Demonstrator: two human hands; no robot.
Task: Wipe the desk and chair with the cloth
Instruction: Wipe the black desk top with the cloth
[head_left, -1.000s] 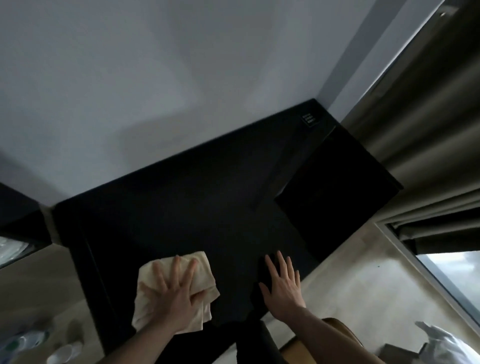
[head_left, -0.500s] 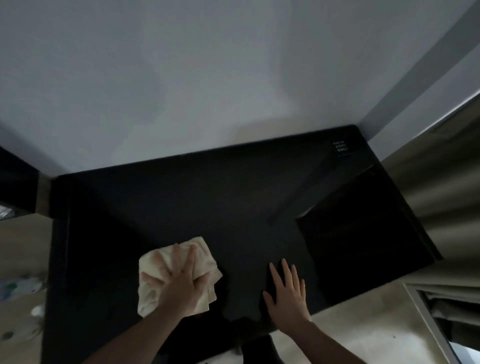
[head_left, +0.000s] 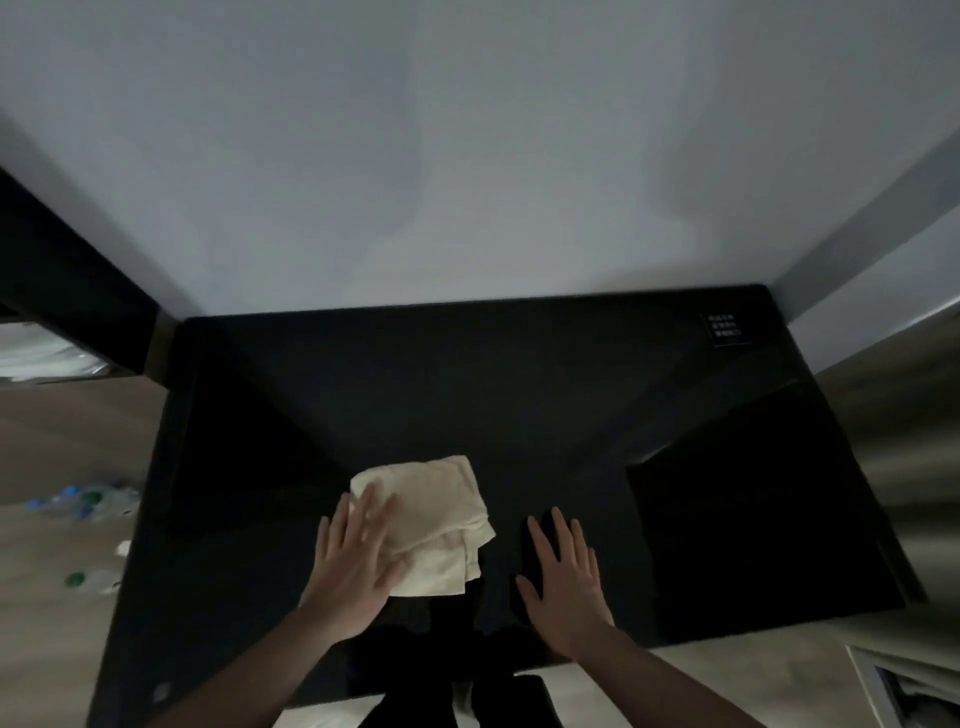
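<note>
A black glossy desk (head_left: 467, 395) fills the lower middle of the head view, set against a pale wall. A folded cream cloth (head_left: 441, 519) lies on the desk near its front edge. My left hand (head_left: 353, 571) presses flat on the cloth's left part, fingers spread and blurred. My right hand (head_left: 563, 582) rests flat on the bare desk surface to the right of the cloth, fingers apart, holding nothing. A dark shape at the bottom edge may be the chair (head_left: 498, 701); it is too dark to tell.
A small white-lettered label (head_left: 726, 330) sits at the desk's far right corner. Several plastic bottles (head_left: 83, 501) lie on the wooden floor to the left. A curtain (head_left: 914, 441) hangs at the right. A dark cabinet (head_left: 62, 291) stands at the left.
The view has swung left and levelled, bringing the desk square-on. My left hand has slid toward the cloth's left side. The right hand stays flat on the desk.
</note>
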